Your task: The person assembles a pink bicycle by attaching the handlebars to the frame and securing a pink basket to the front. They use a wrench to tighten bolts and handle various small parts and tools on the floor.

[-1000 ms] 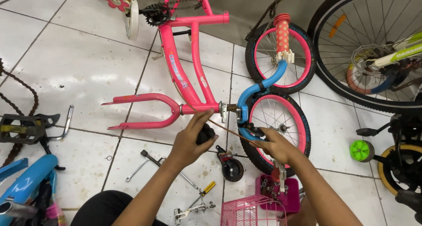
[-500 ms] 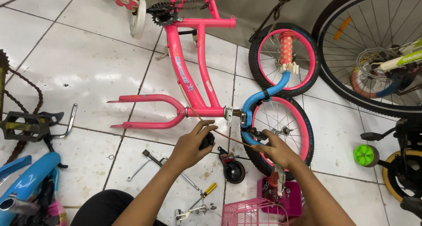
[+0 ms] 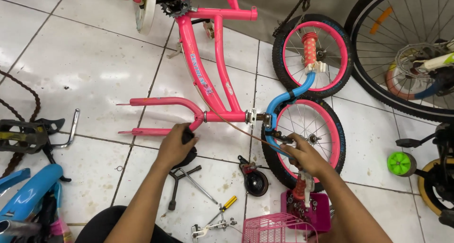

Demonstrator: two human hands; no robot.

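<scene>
A pink child's bicycle frame (image 3: 215, 63) lies on the tiled floor, its pink fork (image 3: 156, 102) pointing left. My left hand (image 3: 176, 147) is closed around a small black object (image 3: 188, 137) just under the fork crown. My right hand (image 3: 307, 155) grips the blue handlebar (image 3: 289, 97) at its lower end, by the black brake lever (image 3: 283, 139). A thin brake cable (image 3: 227, 125) runs from the frame to that lever. The handlebar lies over a pink-rimmed wheel (image 3: 326, 129), and a second one (image 3: 338, 58) sits behind its pink grip (image 3: 309, 49).
Near my arms lie a black Y-shaped wrench (image 3: 182, 177), a yellow-handled screwdriver (image 3: 228, 203), a black bell (image 3: 255, 181), a pink basket (image 3: 274, 229) and a pink tray of bolts (image 3: 314, 213). A blue fender (image 3: 26, 193), pedal (image 3: 21, 135) and chain (image 3: 19, 99) lie left; a large bicycle wheel (image 3: 378, 82) and green training wheel (image 3: 401, 163) right.
My left hand has slid left with the black object, from beside the head tube to below the fork crown. My right hand stays on the handlebar end. The view shifted slightly.
</scene>
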